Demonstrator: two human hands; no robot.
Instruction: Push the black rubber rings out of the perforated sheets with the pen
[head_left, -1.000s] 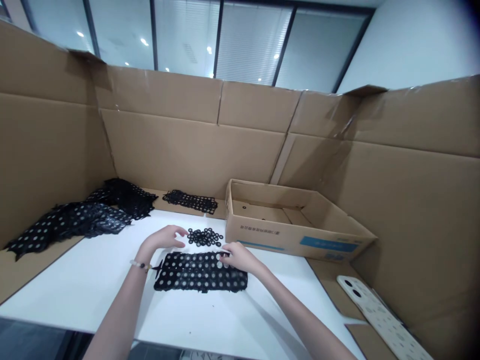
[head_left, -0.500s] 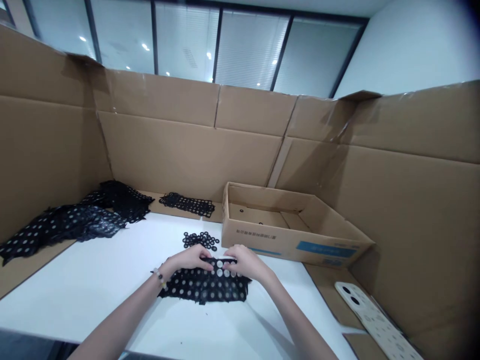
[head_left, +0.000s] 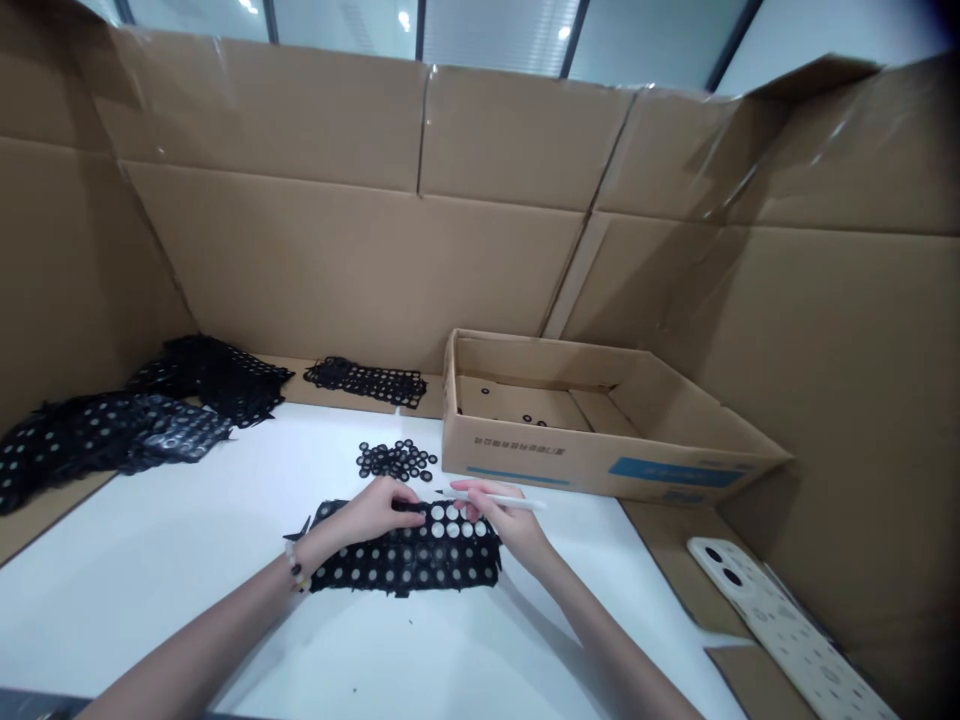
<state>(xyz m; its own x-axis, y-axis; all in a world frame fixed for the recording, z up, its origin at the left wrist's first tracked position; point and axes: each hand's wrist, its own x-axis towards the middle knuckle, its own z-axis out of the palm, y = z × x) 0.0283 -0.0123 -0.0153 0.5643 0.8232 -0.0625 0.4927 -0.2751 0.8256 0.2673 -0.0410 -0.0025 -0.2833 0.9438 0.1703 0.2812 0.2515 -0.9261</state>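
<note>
A black rubbery sheet with rows of pale dots lies flat on the white tabletop. Near its upper right, two rows of dots are bright white open holes. My left hand presses on the sheet's upper edge, thumb and fingers pinched at it. Between the fingers of my right hand is a slim white pen-like tool, its dark pointed tip facing left just above the sheet's edge. Just beyond the sheet, a loose pile of small black rings sits on the table.
A low open cardboard box at the right holds a few black rings. Cut-out black mesh lies at the back, and more dotted black sheets are heaped at left. A phone in a pale case lies far right. Cardboard walls surround the table.
My right hand has gone from pinching the sheet to holding the white tool over its edge. More white holes show in the sheet. The view has tilted downward.
</note>
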